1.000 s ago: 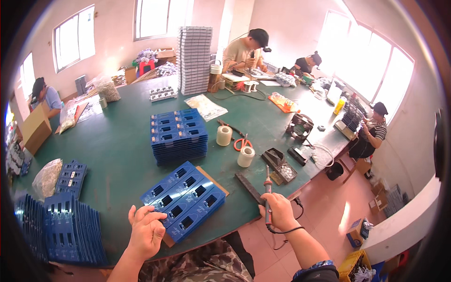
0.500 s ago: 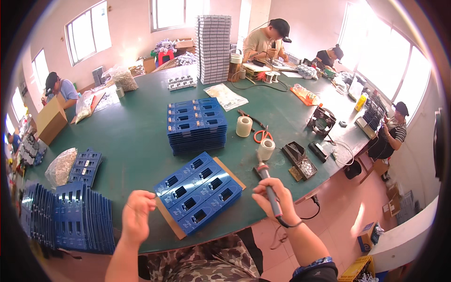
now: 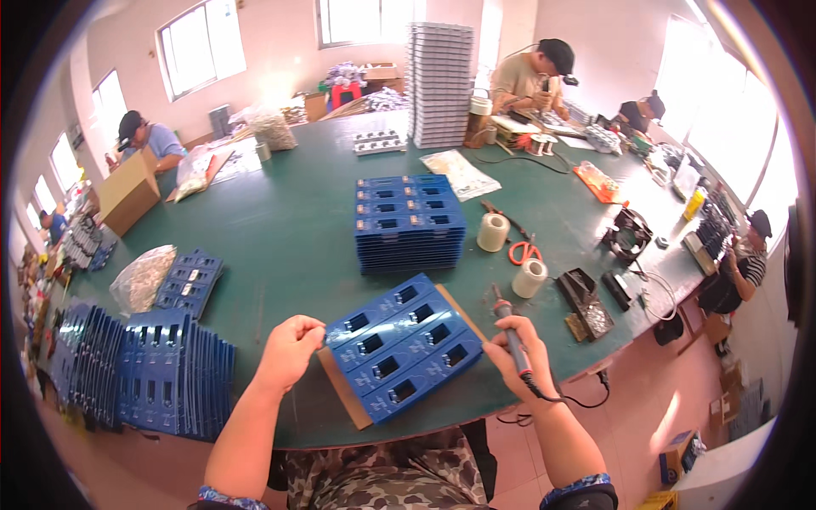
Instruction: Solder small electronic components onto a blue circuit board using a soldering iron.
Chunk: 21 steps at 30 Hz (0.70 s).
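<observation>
My right hand (image 3: 501,364) is wrapped round the grey handle of a soldering iron (image 3: 515,347), its tip pointing away from me. Just beside it, the right edge of a blue panel (image 3: 406,350) with several rectangular cut-outs lies at a slant in front of me. A brown board (image 3: 347,393) shows under that panel. At the panel's left edge, my left hand (image 3: 287,350) is closed in a pinch; whatever its fingertips hold is too small to make out. Behind the panel stands a stack of similar blue panels (image 3: 410,242).
Two pale rolls (image 3: 529,279), orange-handled scissors (image 3: 525,252) and an open dark metal box (image 3: 586,306) lie to the right. Many blue panels (image 3: 157,374) stand on edge at the left. A tall grey stack (image 3: 440,85) rises at the back, where other people work.
The soldering iron has come away from the white roll toward the blue panel's right edge. My view has shifted left, and my left hand stays pinched near the panel.
</observation>
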### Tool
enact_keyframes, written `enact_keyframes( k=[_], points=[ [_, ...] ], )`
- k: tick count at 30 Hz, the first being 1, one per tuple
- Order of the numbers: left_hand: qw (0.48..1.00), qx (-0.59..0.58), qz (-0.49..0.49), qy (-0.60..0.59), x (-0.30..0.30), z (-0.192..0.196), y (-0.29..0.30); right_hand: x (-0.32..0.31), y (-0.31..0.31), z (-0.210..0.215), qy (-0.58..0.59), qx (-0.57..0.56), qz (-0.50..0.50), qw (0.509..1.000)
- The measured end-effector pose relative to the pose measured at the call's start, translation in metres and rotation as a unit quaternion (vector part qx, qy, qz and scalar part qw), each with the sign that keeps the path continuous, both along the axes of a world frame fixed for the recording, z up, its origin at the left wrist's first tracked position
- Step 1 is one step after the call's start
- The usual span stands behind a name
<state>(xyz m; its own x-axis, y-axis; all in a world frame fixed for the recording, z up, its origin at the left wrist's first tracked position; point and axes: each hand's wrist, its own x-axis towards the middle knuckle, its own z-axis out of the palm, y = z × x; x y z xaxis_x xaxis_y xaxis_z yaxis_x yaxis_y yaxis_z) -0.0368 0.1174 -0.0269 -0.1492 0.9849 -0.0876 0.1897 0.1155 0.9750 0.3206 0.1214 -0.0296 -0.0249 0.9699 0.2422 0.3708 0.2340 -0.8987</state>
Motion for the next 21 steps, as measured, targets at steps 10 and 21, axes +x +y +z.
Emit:
enact_keyframes(
  k=[10, 21],
  points=[
    [0.999, -0.013, 0.024, -0.039, 0.004, 0.008, -0.002, -0.004, 0.001, -0.002, 0.017, -0.019, -0.009, 1.000],
    [0.997, 0.019, 0.026, -0.075, 0.003, 0.006, -0.001, -0.003, 0.000, -0.004, 0.174, -0.084, 0.000, 0.981]
  ],
)
